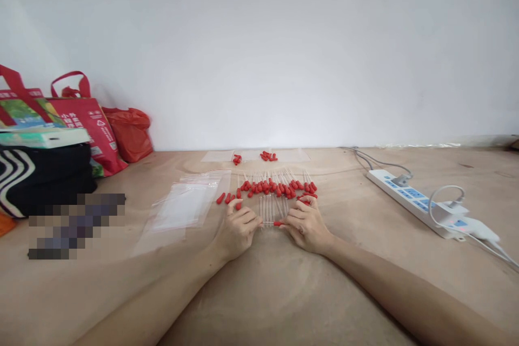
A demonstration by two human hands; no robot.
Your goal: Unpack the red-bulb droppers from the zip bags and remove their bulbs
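Note:
A row of clear droppers with red rubber bulbs (275, 188) lies on the tan table (259, 292) in front of me. My left hand (238, 230) and my right hand (305, 225) meet over the near end of the row, fingers curled. Between them they pinch one thin clear tube with a red cap (272, 223); the red cap sits at the fingertips of my right hand. Several loose red bulbs (227, 198) lie just beyond my left hand. Two small clusters of red bulbs (268, 156) rest farther back near the wall.
Clear plastic zip bags (184, 206) lie left of my hands. A white power strip (417, 201) with a plugged charger and cables runs along the right. Red shopping bags (91, 119) and a black-and-white striped bag (36, 178) stand at the far left against the white wall.

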